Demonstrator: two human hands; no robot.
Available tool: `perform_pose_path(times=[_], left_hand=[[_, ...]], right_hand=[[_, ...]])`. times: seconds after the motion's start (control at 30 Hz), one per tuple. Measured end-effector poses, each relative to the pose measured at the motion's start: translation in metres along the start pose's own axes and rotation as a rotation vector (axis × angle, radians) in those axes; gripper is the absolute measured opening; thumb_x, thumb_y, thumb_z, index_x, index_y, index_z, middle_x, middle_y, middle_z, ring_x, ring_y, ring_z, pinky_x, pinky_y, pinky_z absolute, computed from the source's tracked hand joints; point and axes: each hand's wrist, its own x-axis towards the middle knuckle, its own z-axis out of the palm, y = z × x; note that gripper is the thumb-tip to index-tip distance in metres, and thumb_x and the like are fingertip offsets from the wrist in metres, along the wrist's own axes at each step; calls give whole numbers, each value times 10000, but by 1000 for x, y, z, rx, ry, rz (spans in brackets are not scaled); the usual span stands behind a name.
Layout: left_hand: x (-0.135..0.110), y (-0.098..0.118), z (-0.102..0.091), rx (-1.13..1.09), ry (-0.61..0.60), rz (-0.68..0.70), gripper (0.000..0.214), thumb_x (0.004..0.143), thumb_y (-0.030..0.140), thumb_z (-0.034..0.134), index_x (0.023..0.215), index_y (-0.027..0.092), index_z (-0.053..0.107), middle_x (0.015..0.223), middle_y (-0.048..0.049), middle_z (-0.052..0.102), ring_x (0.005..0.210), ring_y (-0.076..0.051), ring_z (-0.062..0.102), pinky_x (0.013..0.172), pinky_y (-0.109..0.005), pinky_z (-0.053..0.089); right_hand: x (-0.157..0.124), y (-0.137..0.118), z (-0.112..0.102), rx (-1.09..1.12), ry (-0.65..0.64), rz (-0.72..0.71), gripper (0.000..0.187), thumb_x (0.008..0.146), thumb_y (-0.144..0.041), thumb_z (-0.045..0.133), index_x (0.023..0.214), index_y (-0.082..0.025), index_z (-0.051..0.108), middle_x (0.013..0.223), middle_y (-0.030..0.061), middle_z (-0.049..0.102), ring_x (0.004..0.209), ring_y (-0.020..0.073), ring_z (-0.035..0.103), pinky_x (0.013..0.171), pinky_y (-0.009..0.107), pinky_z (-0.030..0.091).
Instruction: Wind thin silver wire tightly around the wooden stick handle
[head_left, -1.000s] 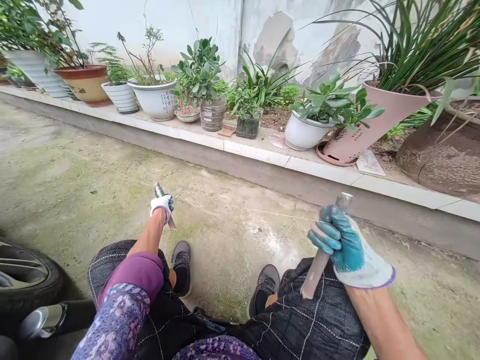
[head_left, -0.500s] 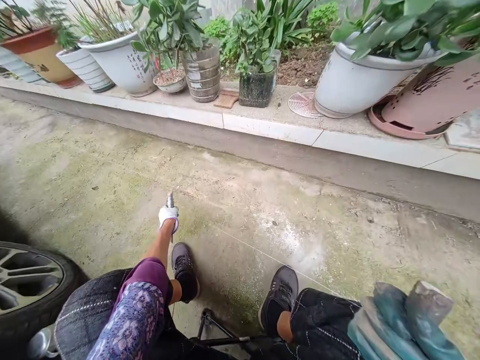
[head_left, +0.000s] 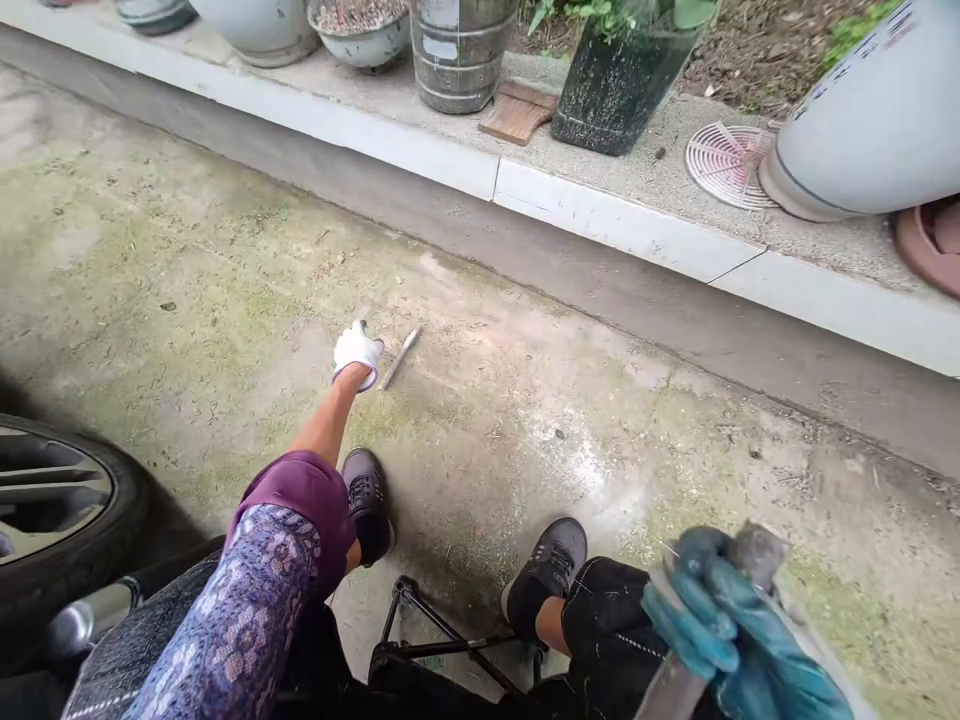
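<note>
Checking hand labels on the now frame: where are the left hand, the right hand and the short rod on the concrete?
Left hand (head_left: 358,355): head view, on the back of the white glove.
Right hand (head_left: 739,640): head view, on the teal-coated glove gripping a bar (head_left: 667,690).
Short rod (head_left: 400,357): head view, on its middle.

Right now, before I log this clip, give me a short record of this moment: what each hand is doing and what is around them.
Left hand: white-backed glove, reaching down over the concrete ground, just beside a thin pale rod; any grip is too blurred to tell.
Right hand: blue-coated glove, closed around a blurred pale bar.
Nearby: car tire at lower left; white curb ahead, with a white flowerpot on it.
</note>
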Motion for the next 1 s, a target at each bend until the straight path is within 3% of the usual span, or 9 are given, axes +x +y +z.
perform_pose_path(times=[0.17,0.23,0.3,0.43,0.5,0.6,0.67,0.77,1.0], left_hand=[[-48,24,-58,198,-12,42,289,744,125,634,1009,77,738,956,-199,729,968,-316,677,845,-370,478],[-83,46,-77,227,-21,133,226,699,121,653,899,110,759,867,-162,741,900,-294,694,805,-338,488],[-128,73,-88,222,1,261,255,695,151,670,930,155,770,915,-121,761,912,-254,697,803,-290,493],[-228,115,-79,159,-13,543,392,730,310,727,1119,273,753,1063,-16,773,957,-187,705,830,-214,506],[-269,128,-65,113,-37,765,438,811,395,670,1224,252,702,1134,-48,757,993,-210,706,864,-251,520],[-307,139,-48,96,6,885,451,853,448,638,1248,229,653,1164,-93,738,1017,-257,708,877,-309,535],[-313,143,-42,89,43,849,426,848,435,649,1204,201,642,1138,-126,733,1004,-290,712,866,-344,543],[-302,144,-37,-52,82,750,378,836,386,662,1150,176,632,1100,-145,731,983,-310,713,863,-376,549],[-255,129,-31,-779,-26,598,167,846,242,575,981,148,606,791,-28,660,609,-122,608,594,-240,525]], right_hand=[[-4,8,21,-1,-163,-170,371,724,-463,839,682,-223,559,597,-21,449,492,99,433,452,245,422],[-5,18,26,-61,-159,-256,330,719,-446,849,732,-217,612,629,-14,524,523,108,492,482,245,457],[1,25,35,-73,-147,-358,343,672,-439,881,768,-200,654,656,-8,588,548,110,544,512,240,495],[25,16,64,51,-111,-463,489,471,-430,962,788,-176,688,695,20,685,612,158,661,568,273,585],[35,7,81,101,-106,-522,489,472,-388,960,822,-179,690,766,38,729,679,185,705,611,290,610],[44,2,104,131,-134,-588,466,492,-379,936,835,-188,685,815,50,752,730,207,721,597,301,602],[49,3,117,78,-156,-629,451,498,-403,921,816,-188,684,786,45,746,713,208,709,574,299,580],[55,8,134,-38,-205,-682,429,513,-455,899,746,-191,654,727,38,724,703,211,689,595,308,565],[74,12,164,-335,-264,-696,505,625,-652,759,745,-189,597,620,2,631,596,189,606,552,315,503]])
